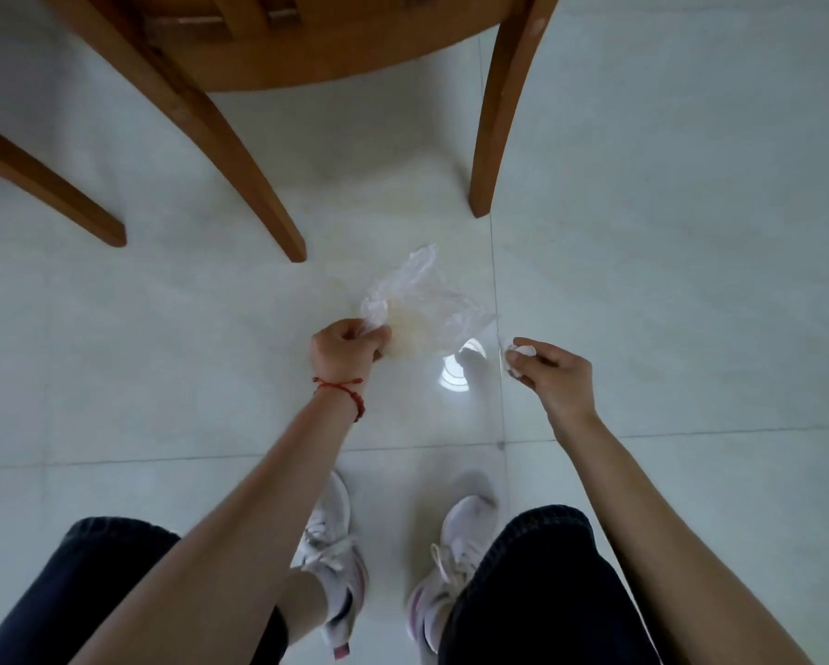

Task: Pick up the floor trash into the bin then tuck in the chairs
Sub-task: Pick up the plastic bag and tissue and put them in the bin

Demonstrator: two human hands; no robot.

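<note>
A crumpled clear plastic bag (422,304) with something pale yellowish inside lies low over the white tiled floor in front of me. My left hand (348,350), with a red string on its wrist, grips the bag's left edge with curled fingers. My right hand (549,374) is to the right of the bag and pinches a small white paper scrap (522,351) at its fingertips. A wooden chair (307,50) stands just beyond the bag, seen from above. No bin is in view.
The chair's front legs (496,136) come down on the floor close behind the bag, and another wooden leg (43,184) slants in at the left. My two feet in white sneakers (336,559) stand below my arms. A bright light reflection (458,371) shines on the tiles.
</note>
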